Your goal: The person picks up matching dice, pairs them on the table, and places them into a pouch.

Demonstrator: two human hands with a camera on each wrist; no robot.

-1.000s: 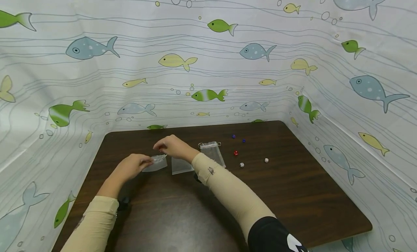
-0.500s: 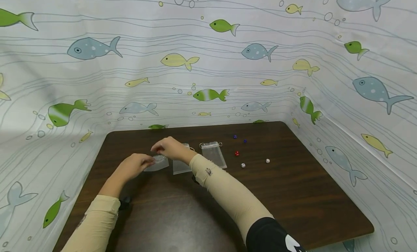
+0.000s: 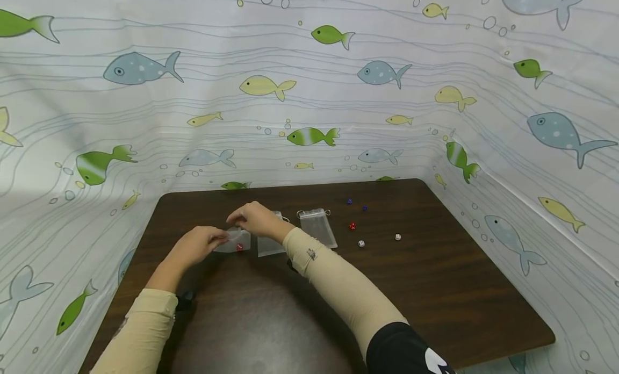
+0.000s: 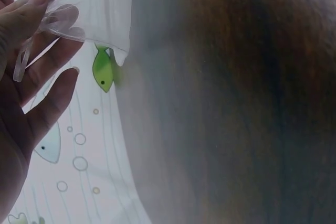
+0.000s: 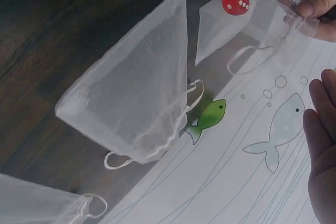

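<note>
My left hand [image 3: 197, 246] pinches the rim of a small sheer white drawstring pouch [image 3: 227, 247], thumb against fingers; a loop of its cord hangs beside the fingers in the left wrist view. A red die [image 5: 235, 2] with white pips shows low in that pouch, through the thin mesh. Just above the pouch mouth is my right hand [image 3: 255, 219]. In the right wrist view its fingers [image 5: 320, 124] look relaxed, and nothing shows in them. The right thumb is out of that view.
A second sheer pouch [image 5: 131, 87] lies flat under the right forearm, a third pouch [image 3: 316, 227] right of it. Farther right on the brown table [image 3: 435, 299] lie a red die [image 3: 352, 226], blue dice [image 3: 365, 208] and white dice [image 3: 361, 244]. A fish-print curtain surrounds the table.
A red die now shows inside the held pouch; half a second ago red showed at the right fingertips. The hands have stayed nearly in place.
</note>
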